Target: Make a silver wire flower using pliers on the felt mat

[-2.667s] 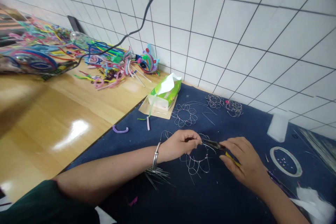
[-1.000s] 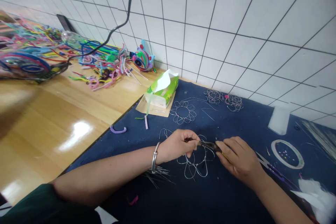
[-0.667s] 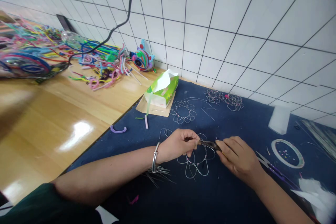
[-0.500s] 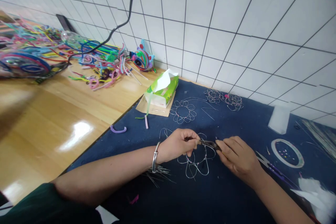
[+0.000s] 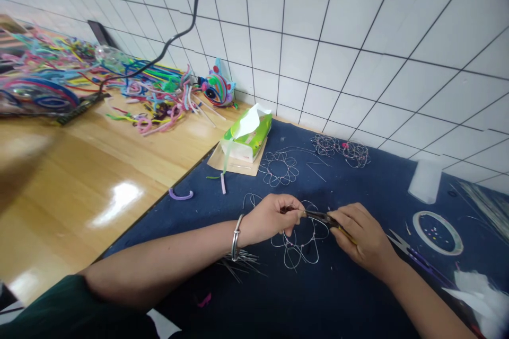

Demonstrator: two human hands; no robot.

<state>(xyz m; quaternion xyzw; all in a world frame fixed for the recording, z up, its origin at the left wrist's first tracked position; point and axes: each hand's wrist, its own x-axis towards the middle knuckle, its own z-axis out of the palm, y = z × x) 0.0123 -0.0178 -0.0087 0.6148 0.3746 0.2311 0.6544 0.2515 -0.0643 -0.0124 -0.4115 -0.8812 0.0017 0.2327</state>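
My left hand [image 5: 274,217] pinches the edge of a wire flower [image 5: 301,254], a ring of looped silver petals with small pink beads at their bases. Dark-jawed pliers [image 5: 318,216] are gripped in my right hand [image 5: 360,235], their tips meeting the wire right at my left fingertips. Part of the flower is hidden behind the left hand. Beneath my left wrist lies a bundle of cut wires [image 5: 242,264]. Farther back, another wire flower [image 5: 278,169] rests flat on the dark blue mat [image 5: 330,302].
A green tissue pack [image 5: 248,140] sits on brown card behind my left hand. Tangled wire flowers [image 5: 356,153] lie by the tiled wall. Scissors [image 5: 421,259], a ring-shaped dish [image 5: 417,222] around beads and white tissue [image 5: 477,296] are at right. Colourful pipe cleaners [image 5: 159,90] cover the far left.
The view has shifted slightly. My right hand and the pliers have turned a little, showing more of the yellowish handle. The left hand keeps its pinch on the wire.
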